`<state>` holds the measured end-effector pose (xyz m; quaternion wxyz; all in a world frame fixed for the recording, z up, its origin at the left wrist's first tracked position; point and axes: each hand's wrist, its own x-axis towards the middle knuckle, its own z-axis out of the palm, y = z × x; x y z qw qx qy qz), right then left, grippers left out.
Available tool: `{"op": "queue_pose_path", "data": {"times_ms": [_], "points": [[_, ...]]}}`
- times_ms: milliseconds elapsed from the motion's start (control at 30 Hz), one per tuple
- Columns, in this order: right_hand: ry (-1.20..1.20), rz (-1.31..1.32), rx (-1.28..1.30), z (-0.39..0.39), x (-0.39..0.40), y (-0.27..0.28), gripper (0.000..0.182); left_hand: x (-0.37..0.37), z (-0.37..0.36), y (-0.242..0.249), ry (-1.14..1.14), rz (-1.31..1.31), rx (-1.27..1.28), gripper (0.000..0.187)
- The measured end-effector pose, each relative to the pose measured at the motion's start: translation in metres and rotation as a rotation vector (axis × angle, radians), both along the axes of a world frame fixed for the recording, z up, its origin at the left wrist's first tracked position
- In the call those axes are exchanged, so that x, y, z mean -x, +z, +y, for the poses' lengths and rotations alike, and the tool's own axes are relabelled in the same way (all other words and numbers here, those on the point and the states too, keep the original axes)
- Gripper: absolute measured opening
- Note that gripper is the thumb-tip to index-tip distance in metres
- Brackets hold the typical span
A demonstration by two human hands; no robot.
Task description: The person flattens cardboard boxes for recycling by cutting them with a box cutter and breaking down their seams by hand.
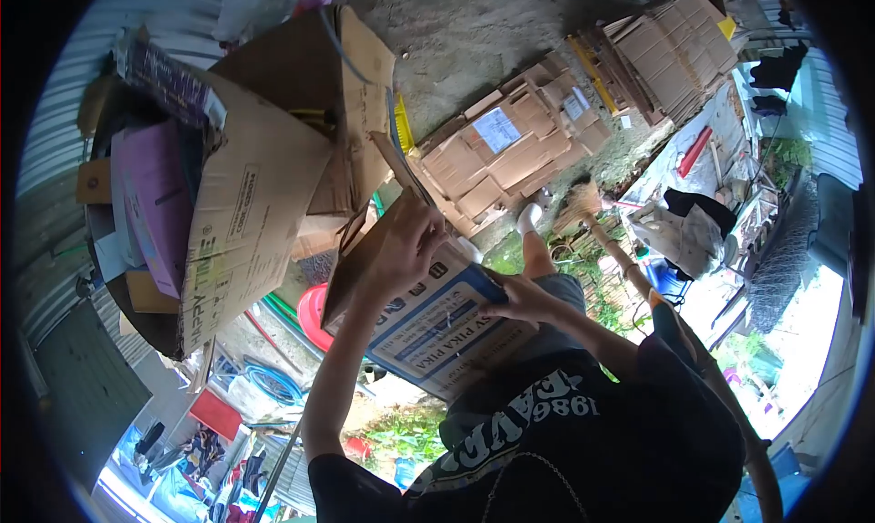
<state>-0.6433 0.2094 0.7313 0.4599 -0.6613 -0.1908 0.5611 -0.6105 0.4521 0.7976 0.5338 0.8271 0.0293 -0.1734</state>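
Observation:
In front of my torso is a cardboard box (pixel 447 327) with a white and blue printed panel reading "SV PIKA PIKA". It is tilted. My left hand (pixel 415 242) is closed at the box's upper edge, with its fingers curled near a raised brown flap (pixel 365 263). My right hand (pixel 524 300) grips the box's right edge, its thumb lying on the printed side. A dark patch shows at that edge near the fingertips; I cannot make out what it is. The far sides of the box are hidden.
At left stands a big open carton (pixel 255 195) holding a purple box (pixel 157 204) and other scraps. Flattened cardboard (pixel 510 140) lies ahead, with another stack (pixel 674 54) beyond. A broom (pixel 583 209) leans at right. A red round object (pixel 313 315) sits behind the box.

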Motion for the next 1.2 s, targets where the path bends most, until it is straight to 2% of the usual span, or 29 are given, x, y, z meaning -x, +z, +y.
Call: {"op": "queue_pose_path", "data": {"times_ms": [33, 67, 100, 167, 200, 267, 333, 400, 467, 533, 600, 633, 667, 733, 767, 800, 833, 900, 933, 1000, 1067, 1100, 1167, 1200], "points": [[-0.048, -0.099, 0.009, -0.005, -0.005, 0.009, 0.063, -0.001, -0.006, -0.007, -0.067, -0.174, -0.105, 0.016], [-0.052, -0.105, 0.006, -0.009, -0.005, 0.007, 0.063, -0.002, -0.009, -0.014, -0.134, -0.345, -0.208, 0.015], [-0.054, -0.169, -0.011, -0.014, -0.004, 0.001, 0.051, -0.007, -0.013, -0.017, -0.128, -0.435, -0.271, 0.010], [-0.112, -0.259, -0.021, -0.013, -0.007, 0.012, 0.025, -0.007, -0.012, -0.029, -0.110, -0.421, -0.364, 0.009], [-0.101, -0.255, -0.028, -0.009, 0.000, 0.007, 0.025, -0.006, -0.007, -0.036, -0.104, -0.406, -0.460, 0.008], [-0.237, -0.545, -0.010, 0.000, 0.021, -0.014, 0.027, -0.005, 0.009, -0.051, -0.045, -0.423, -0.494, 0.007], [-0.187, -0.470, -0.012, 0.010, 0.011, 0.000, 0.031, 0.003, 0.024, -0.052, -0.011, -0.431, -0.516, 0.006], [-0.152, -0.388, -0.001, 0.012, 0.013, 0.006, 0.036, 0.011, 0.036, -0.049, 0.154, -0.477, -0.589, 0.008], [-0.224, -0.566, 0.063, 0.011, 0.016, 0.004, 0.046, 0.021, 0.042, -0.051, 0.202, -0.477, -0.592, 0.010], [-0.337, -0.703, 0.119, 0.014, 0.025, -0.027, 0.054, 0.031, 0.034, -0.051, 0.255, -0.469, -0.601, 0.012], [-0.200, -0.639, 0.010, 0.015, 0.028, -0.045, 0.047, 0.037, 0.020, -0.053, 0.168, -0.485, -0.582, 0.015], [0.058, -0.349, 0.157, 0.016, 0.026, -0.045, 0.037, 0.043, 0.021, -0.060, 0.158, -0.451, -0.579, 0.014], [0.055, -0.333, 0.163, 0.020, 0.033, -0.048, 0.037, 0.048, 0.024, -0.063, 0.149, -0.436, -0.572, 0.014], [0.045, -0.433, 0.035, 0.032, 0.051, -0.059, 0.025, 0.051, 0.023, -0.061, 0.200, -0.590, -0.678, 0.012], [0.077, -0.378, 0.006, 0.037, 0.054, -0.061, 0.043, 0.057, 0.029, -0.065, 0.302, -0.548, -0.644, 0.015], [0.084, -0.370, -0.001, 0.045, 0.054, -0.058, 0.043, 0.058, 0.031, -0.064, 0.305, -0.539, -0.652, 0.015], [-0.044, -0.485, 0.078, 0.054, 0.056, -0.053, 0.056, 0.058, 0.035, -0.064, 0.321, -0.576, -0.678, 0.015], [-0.058, -0.428, 0.184, 0.064, 0.045, -0.055, 0.090, 0.058, 0.038, -0.065, 0.360, -0.606, -0.736, 0.016], [-0.052, -0.419, 0.180, 0.065, 0.033, -0.060, 0.090, 0.050, 0.032, -0.060, 0.361, -0.596, -0.742, 0.016], [-0.069, -0.664, 0.021, 0.050, 0.000, -0.076, 0.076, 0.031, 0.016, -0.061, 0.492, -0.757, -0.648, 0.017], [0.033, -0.435, -0.003, 0.019, -0.038, -0.072, 0.062, 0.032, 0.007, -0.085, 0.496, -0.723, -0.629, 0.018], [-0.076, -0.695, -0.130, 0.008, -0.036, -0.106, 0.050, 0.021, -0.008, -0.085, 0.525, -0.792, -0.652, 0.018], [-0.082, -0.734, -0.104, -0.004, -0.063, -0.095, 0.065, 0.002, -0.032, -0.083, 0.599, -0.933, -0.727, 0.021], [-0.073, -0.777, -0.087, -0.005, -0.072, -0.089, 0.075, -0.004, -0.038, -0.083, 0.613, -0.921, -0.720, 0.021]]}}
